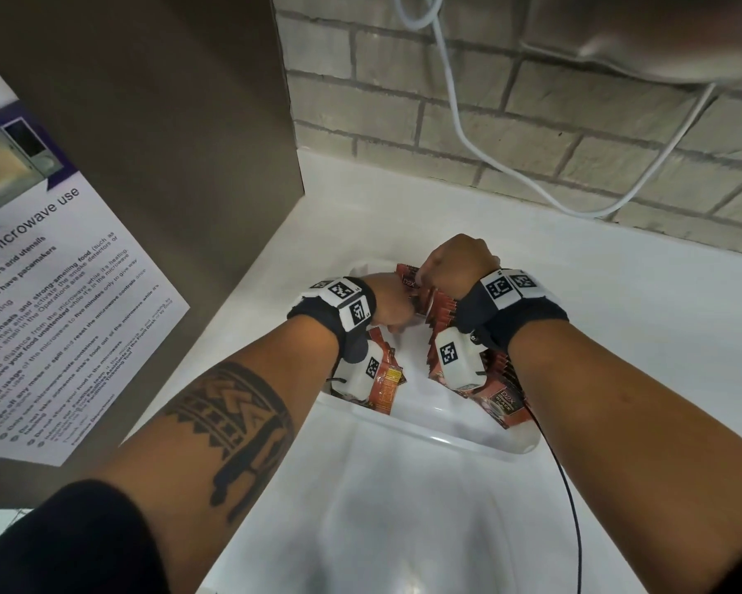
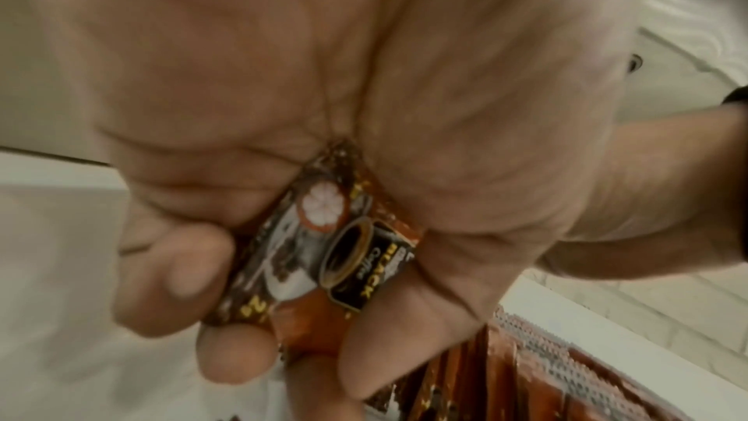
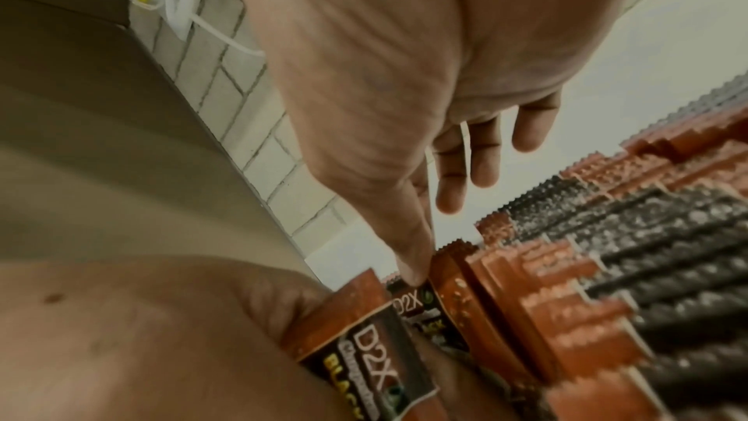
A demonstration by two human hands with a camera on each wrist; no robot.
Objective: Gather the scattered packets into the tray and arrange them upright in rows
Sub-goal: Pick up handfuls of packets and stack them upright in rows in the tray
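Observation:
A white tray (image 1: 425, 437) sits on the white counter. Along its right side stands a row of orange-brown coffee packets (image 1: 504, 394), upright and close together; the right wrist view shows the row (image 3: 587, 284) by its crimped tops. A few more packets (image 1: 386, 379) lean at the tray's left, partly hidden by my wrist camera. My left hand (image 1: 392, 308) curls its fingers round one packet (image 2: 323, 252) over the far part of the tray. My right hand (image 1: 454, 263) pinches the top edge of a packet (image 3: 413, 303) at the row's far end, its other fingers loose.
A brown microwave side with a printed notice (image 1: 60, 272) rises on the left. A brick wall with a white cable (image 1: 467, 135) stands behind the tray. A thin black cable (image 1: 570, 499) runs down the counter on the right.

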